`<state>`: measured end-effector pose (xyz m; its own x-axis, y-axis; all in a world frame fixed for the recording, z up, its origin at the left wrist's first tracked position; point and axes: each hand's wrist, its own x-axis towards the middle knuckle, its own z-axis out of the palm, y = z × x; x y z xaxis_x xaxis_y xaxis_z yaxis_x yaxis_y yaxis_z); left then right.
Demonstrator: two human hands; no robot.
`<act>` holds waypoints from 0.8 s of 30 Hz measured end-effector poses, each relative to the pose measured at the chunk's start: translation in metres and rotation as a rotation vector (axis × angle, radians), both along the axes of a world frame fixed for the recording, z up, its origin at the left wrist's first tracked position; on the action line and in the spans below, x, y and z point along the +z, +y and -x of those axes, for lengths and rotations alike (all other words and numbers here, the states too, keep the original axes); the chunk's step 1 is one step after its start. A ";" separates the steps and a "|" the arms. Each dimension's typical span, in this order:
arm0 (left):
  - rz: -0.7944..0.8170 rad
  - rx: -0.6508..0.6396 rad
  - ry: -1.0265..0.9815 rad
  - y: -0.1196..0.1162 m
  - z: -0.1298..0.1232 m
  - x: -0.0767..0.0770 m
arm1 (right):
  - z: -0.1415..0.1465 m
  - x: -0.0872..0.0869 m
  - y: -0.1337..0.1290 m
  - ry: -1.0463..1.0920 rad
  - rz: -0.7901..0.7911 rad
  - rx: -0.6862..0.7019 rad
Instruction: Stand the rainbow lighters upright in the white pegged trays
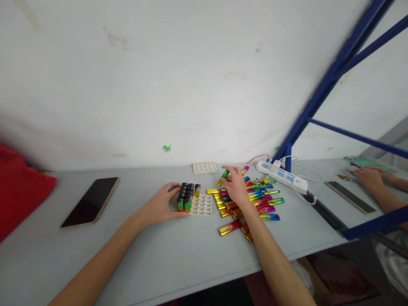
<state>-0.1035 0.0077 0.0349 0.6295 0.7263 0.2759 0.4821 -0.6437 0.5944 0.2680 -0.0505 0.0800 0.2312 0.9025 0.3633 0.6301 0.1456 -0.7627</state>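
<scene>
My left hand curves around the left side of a block of upright lighter-like pieces with black tops and gold-green bodies, thumb and fingers apart. These pieces stand in the left part of a white tray with round hollows; one more upright piece stands at its back edge. Between the fingertips of my right hand is a green and gold piece, tilted, above the table. Below and right of that hand lies a loose pile of shiny multicoloured pieces.
Behind sits a second white tray. A phone-like slab and red cloth are at left. A white power strip with cables and a blue metal frame stand right. Beyond it, another person's hands show.
</scene>
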 end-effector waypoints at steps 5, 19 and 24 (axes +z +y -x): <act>-0.007 -0.004 -0.007 -0.001 -0.001 -0.001 | 0.013 -0.004 0.003 0.423 0.027 0.126; -0.010 -0.015 0.003 -0.009 -0.003 0.010 | 0.064 0.003 -0.014 0.820 0.307 0.441; -0.026 -0.021 0.009 -0.010 -0.003 0.012 | 0.078 0.004 -0.016 0.724 0.383 0.437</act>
<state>-0.1003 -0.0022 0.0467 0.6476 0.7053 0.2885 0.4735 -0.6691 0.5728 0.1904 -0.0668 0.0840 -0.1031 0.9917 -0.0775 -0.0703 -0.0850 -0.9939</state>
